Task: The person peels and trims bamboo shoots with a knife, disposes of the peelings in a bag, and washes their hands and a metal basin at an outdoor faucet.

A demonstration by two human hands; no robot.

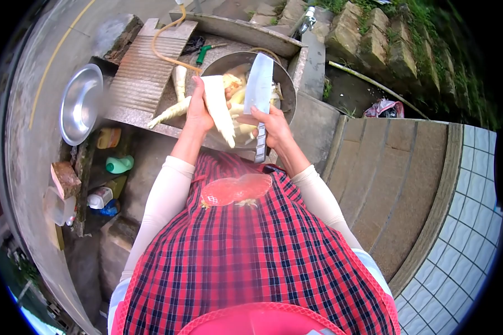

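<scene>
My left hand (pixel 199 111) is wrapped round a pale, tapering shoot (pixel 219 109), its wide end up and its tip pointing down. In my right hand (pixel 273 127) is a cleaver (pixel 259 81), blade upright and handle below, just right of the shoot and apart from it. Behind both hands stands a large round metal basin (pixel 290 92) with pale yellow pieces in it. Two more pale shoots lie left of the basin, one upright (pixel 180 82) and one slanting (pixel 170 112) near the ledge's edge.
A ribbed washboard slab (pixel 145 70), an orange hose (pixel 161 49) and a green nozzle (pixel 203 54) are around the sink. At left are a metal bowl (pixel 81 105) and, lower, a green bottle (pixel 119 164). Steps (pixel 380 167) lie right.
</scene>
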